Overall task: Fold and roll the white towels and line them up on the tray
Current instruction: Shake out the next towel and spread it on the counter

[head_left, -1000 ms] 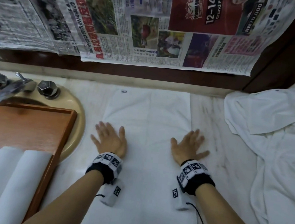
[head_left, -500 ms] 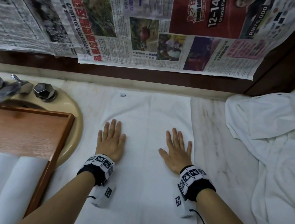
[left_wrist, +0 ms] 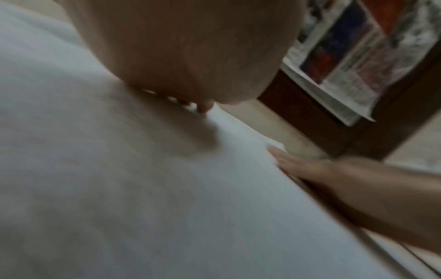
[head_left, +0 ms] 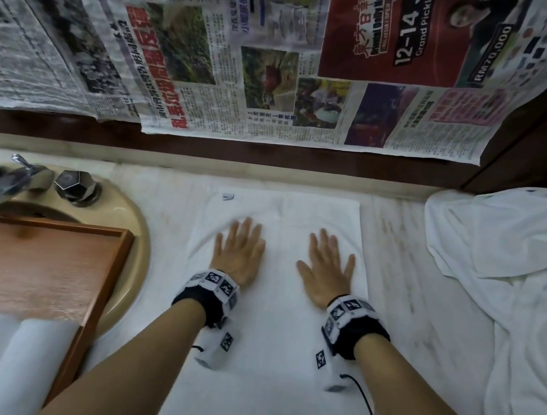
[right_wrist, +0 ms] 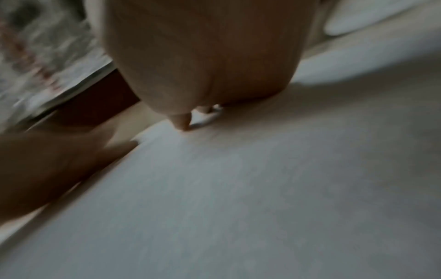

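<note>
Both hands had slid farther up the folded towel (head_left: 271,327) since the earlier frames, fingers drawn closer together, palms flat.

Going left to right: the wooden tray (head_left: 108,276) sat across the beige sink basin (head_left: 137,252), with 3 rolled towels (head_left: 5,360) lying side by side at its near end, smooth white cylinders touching one another. Beside it, the folded towel lay as a long strip on the pale marble bench (head_left: 407,310), a centre seam running down its length and a small tag near its far left corner. The left hand (head_left: 240,255) pressed flat on the strip's left half and the right hand (head_left: 326,269) on its right half; each grip was wide, holding nothing. Farther right, a loose white towel heap (head_left: 505,270) lay crumpled, soft and creased.

The step looked like smoothing the folded strip before rolling. Next would likely call for taking one short end with both hands and rolling it evenly, keeping the edges square so the roll matches those on the tray.
</note>
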